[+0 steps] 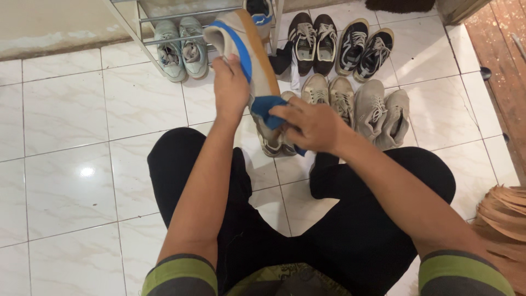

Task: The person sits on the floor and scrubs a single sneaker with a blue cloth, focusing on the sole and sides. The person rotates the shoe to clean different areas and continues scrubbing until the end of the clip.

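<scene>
Currently, we hold a beige sneaker with a blue stripe [244, 46] sole-up in our left hand [230, 87] — fingers closed around its midsection — above the white tiled floor [66, 137]. Our right hand [309, 125] pinches a blue cloth [267, 109] and presses it against the heel end of the sneaker. Directly beneath lies a second sneaker [274, 143] on the tiles. Nearby, by the floor's far edge, stand tan pairs [356, 107] and dark pairs [339, 44]; pale green shoes [181, 49] sit on a metal rack [164, 13].

left hand [230, 87] gripping, right hand [312, 126] pressing.
</scene>
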